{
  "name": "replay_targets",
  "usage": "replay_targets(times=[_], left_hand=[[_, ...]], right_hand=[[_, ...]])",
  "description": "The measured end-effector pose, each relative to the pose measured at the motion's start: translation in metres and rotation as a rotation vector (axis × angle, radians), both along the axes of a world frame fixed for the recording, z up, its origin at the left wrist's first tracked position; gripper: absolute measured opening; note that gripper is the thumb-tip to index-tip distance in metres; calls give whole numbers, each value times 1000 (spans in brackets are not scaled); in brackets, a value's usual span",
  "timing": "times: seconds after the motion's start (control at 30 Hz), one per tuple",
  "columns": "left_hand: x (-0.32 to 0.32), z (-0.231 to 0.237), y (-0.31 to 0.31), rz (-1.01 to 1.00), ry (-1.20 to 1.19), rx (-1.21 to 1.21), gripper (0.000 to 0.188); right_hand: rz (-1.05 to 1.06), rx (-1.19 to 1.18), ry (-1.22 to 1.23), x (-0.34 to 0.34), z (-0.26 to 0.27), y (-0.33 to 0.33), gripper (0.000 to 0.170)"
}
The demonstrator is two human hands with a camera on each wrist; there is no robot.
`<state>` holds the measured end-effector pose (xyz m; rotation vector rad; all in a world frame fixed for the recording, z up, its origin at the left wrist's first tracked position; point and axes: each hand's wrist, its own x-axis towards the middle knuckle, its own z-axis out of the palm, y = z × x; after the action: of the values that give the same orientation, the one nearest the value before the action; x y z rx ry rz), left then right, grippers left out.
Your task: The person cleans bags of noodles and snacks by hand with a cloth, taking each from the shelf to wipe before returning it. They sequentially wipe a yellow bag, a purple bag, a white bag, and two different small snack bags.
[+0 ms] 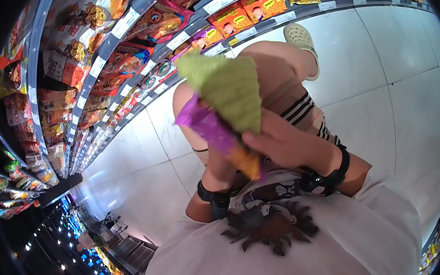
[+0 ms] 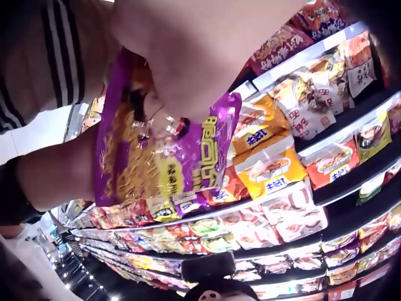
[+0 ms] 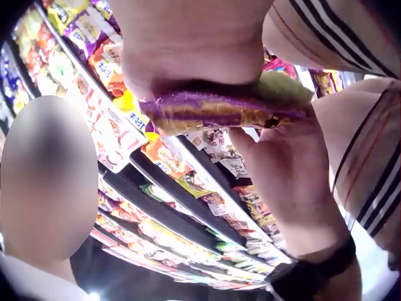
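Packet (image 2: 141,163), in the grip: purple ground, golden-brown noodle print, yellowish lettering. Green piece (image 1: 228,94), at the grip, over the packet: light yellowish green, blurred. Wristbands (image 1: 328,179), just behind the grip: plain black. Shorts (image 1: 300,105), beside the grip: beige, black-and-white stripes. Shirt (image 1: 346,235), behind the grip: white, dark brown-and-black print. Clog (image 1: 300,38), beyond the grip: pale cream.

Shelves (image 1: 36,45) of bright packets (image 1: 264,6) line a tiled floor (image 1: 361,55), a clog (image 1: 299,38) near them
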<state>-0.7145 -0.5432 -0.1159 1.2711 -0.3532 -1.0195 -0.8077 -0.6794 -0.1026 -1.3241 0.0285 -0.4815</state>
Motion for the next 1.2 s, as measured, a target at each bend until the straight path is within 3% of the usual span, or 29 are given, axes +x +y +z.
replay_targets(times=[0.03, 0.07, 0.1, 0.17, 0.23, 0.27, 0.3, 0.33, 0.37, 0.43, 0.47, 0.5, 0.57, 0.67, 0.73, 0.77, 0.83, 0.87, 0.9, 0.93, 1.03, 1.1, 1.17, 1.2], left_hand=[[-2, 5, 2, -49, 85, -108, 52], [0, 16, -7, -106, -162, -16, 55], [2, 13, -3, -94, -166, -14, 55], [6, -5, 16, -173, -298, 109, 52], [10, -27, 35, -259, -423, 229, 50], [10, -33, 41, -302, -482, 290, 48], [10, -37, 47, -347, -539, 353, 47], [14, -25, 39, -622, -884, 442, 46], [13, -21, 34, -616, -880, 443, 46], [8, -13, 22, -350, -481, 271, 46], [15, 9, -24, -227, 49, -251, 48], [16, 1, -11, -226, 55, -246, 48], [27, -15, 22, -24, 459, -188, 47], [47, -14, 29, 47, 341, -190, 47], [61, -12, 27, 116, 225, -180, 48], [69, -10, 24, 152, 168, -175, 48], [87, -7, 19, 232, 57, -164, 48], [101, -5, 12, 206, 279, -358, 46], [115, -4, 7, 182, 498, -558, 44], [125, -6, 11, 207, 508, -572, 44], [135, -9, 29, 332, 508, -491, 33], [137, -15, 37, 369, 532, -522, 33], [159, -36, 53, 384, 510, -564, 29], [170, -45, 61, 429, 482, -557, 28]], right_hand=[[12, 2, -5, 2, 1, 2, 32], [7, -428, -64, 3, 2, 3, 33], [0, -857, -128, 2, 3, 5, 35], [-16, -898, -210, -7, -8, 7, 39], [31, -1116, -102, -6, -9, -4, 33], [42, -1117, -105, -4, -10, -7, 33], [-52, -915, 59, -2, -12, -9, 33], [-144, -710, 220, -1, -13, -10, 32], [-137, -711, 219, 0, -9, -8, 32], [-115, -669, 88, 4, 3, 0, 32], [-113, -665, 91, 4, 5, 2, 32], [-108, -711, -24, 4, 6, 6, 33], [-98, -757, -139, 3, 4, 6, 34], [-81, -799, -60, 0, -10, 0, 31], [-107, -281, 175, -13, -23, -1, 29], [-99, -284, 181, -17, -23, -3, 29], [-18, 438, 375, -22, -23, -6, 31], [-5, 430, 390, -20, -25, -4, 31], [-88, 608, 334, -18, -30, -1, 32], [-173, 780, 280, -15, -35, 0, 34], [-73, 697, 190, -13, -44, -9, 26], [-90, 696, 308, -6, -26, -11, 23], [-159, 408, 347, -2, -17, -15, 24], [-203, 398, 370, 1, -12, -15, 25]])
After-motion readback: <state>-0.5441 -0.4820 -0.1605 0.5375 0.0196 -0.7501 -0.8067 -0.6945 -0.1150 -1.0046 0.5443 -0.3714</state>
